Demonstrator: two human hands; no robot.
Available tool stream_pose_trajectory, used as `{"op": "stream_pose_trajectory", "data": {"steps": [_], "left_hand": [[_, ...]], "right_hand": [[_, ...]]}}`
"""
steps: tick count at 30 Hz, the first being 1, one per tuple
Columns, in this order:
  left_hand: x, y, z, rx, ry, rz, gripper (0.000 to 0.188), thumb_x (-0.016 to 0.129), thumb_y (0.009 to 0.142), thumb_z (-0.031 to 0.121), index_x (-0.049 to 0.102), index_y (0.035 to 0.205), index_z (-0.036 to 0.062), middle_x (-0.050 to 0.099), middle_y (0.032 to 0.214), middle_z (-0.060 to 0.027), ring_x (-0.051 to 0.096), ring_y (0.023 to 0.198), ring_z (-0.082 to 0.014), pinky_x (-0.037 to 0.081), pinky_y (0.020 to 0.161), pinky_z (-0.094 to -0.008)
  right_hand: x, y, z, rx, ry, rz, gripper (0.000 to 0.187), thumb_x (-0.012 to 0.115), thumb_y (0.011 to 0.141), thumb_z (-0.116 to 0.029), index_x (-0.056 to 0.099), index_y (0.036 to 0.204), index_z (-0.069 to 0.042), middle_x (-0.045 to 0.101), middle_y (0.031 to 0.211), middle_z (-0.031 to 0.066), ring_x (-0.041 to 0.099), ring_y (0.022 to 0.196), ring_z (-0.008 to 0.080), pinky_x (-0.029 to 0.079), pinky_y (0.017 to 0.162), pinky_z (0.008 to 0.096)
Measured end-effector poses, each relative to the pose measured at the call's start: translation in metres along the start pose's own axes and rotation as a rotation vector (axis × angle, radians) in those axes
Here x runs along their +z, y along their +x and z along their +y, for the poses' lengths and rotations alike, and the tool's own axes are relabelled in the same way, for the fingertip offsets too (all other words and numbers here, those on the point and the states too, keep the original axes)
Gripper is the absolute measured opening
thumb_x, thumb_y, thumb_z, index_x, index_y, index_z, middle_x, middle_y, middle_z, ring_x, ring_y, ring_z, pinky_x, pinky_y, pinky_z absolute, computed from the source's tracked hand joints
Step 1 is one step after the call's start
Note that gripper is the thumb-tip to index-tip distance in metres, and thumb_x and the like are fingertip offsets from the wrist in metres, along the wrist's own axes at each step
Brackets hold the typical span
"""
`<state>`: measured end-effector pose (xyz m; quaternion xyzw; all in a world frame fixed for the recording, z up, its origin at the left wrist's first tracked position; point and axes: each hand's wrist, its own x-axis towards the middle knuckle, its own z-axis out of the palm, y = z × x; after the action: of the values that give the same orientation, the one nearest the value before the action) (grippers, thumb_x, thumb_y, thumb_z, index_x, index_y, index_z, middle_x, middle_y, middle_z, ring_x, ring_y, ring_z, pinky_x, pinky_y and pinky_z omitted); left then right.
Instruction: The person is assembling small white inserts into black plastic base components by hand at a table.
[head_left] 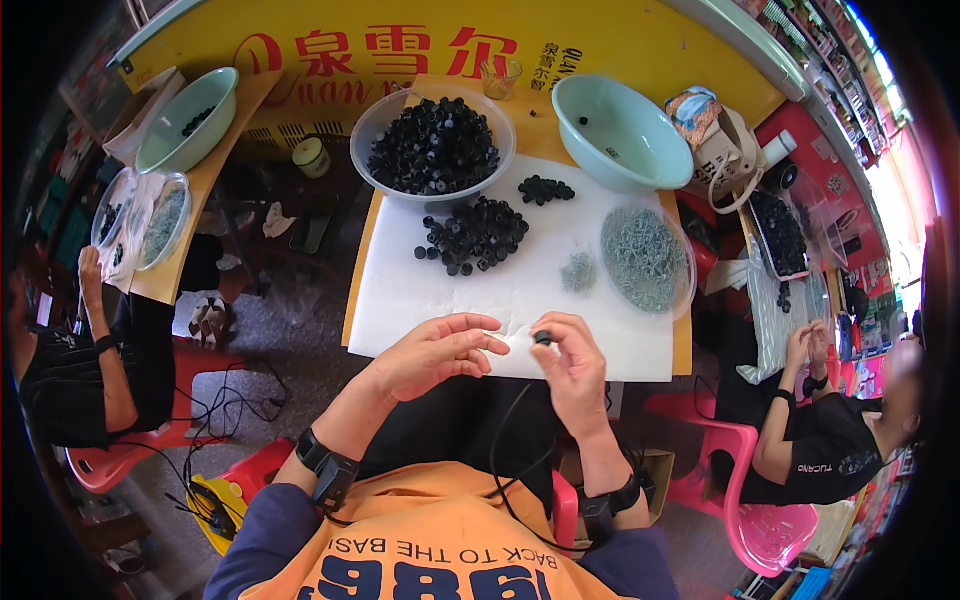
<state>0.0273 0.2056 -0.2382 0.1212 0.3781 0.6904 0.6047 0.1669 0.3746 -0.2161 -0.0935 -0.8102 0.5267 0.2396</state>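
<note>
Between the thumb and fingers of my right hand is pinched a small round black plastic part, held over the front edge of the white foam sheet. My left hand hovers just to its left, fingers apart and nothing in them. Beyond the hands lies a loose pile of similar black parts, with a smaller cluster behind it to the right. A small heap of fine metal springs rests on the sheet, beside a clear plastic dish full of the same.
A translucent bowl heaped with black parts stands at the back, a pale green basin to its right. A glass cup is behind them. People sit at side tables left and right, near a pink chair and a red chair.
</note>
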Motion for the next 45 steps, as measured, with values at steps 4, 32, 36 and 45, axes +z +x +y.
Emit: {"op": "stream_pose_trajectory", "data": {"steps": [4,32,36,45], "left_hand": [[-0.016,0.002,-0.003,0.046,-0.019,0.15,0.031,0.049,0.101,0.022,0.054,0.12,-0.0017,0.065,0.106,-0.0143,0.063,0.083,-0.0171,0.052,0.079,-0.028],[-0.057,0.01,-0.026,0.176,-0.116,0.342,0.018,0.051,0.1,0.015,0.054,0.109,-0.0005,0.065,0.094,-0.0142,0.067,0.08,-0.0182,0.056,0.072,-0.0257],[-0.054,0.012,-0.019,0.1,0.003,0.338,0.02,0.054,0.098,0.015,0.056,0.11,-0.0008,0.065,0.097,-0.0134,0.066,0.082,-0.0176,0.056,0.076,-0.0277],[-0.025,0.062,-0.009,0.067,0.312,0.241,0.021,0.061,0.094,0.017,0.06,0.106,0.0003,0.066,0.094,-0.0093,0.065,0.079,-0.0143,0.054,0.074,-0.0264]], "right_hand": [[-0.024,0.021,0.012,0.073,0.148,0.229,0.015,0.065,0.091,-0.008,0.062,0.1,0.003,0.06,0.101,0.0057,0.055,0.095,0.0121,0.044,0.088,0.0257],[-0.002,0.192,0.136,-0.283,-0.894,-0.21,0.013,0.063,0.084,-0.009,0.063,0.094,-0.001,0.059,0.093,0.0134,0.06,0.092,0.0299,0.05,0.081,0.0404],[-0.008,0.177,0.147,-0.328,-0.779,-0.211,0.015,0.061,0.086,-0.011,0.06,0.097,-0.001,0.056,0.095,0.015,0.06,0.091,0.0329,0.051,0.078,0.0432],[-0.025,0.181,0.132,-0.169,-0.722,-0.177,0.013,0.057,0.09,-0.013,0.063,0.098,-0.004,0.063,0.094,0.0164,0.062,0.09,0.0367,0.051,0.077,0.0429]]}}
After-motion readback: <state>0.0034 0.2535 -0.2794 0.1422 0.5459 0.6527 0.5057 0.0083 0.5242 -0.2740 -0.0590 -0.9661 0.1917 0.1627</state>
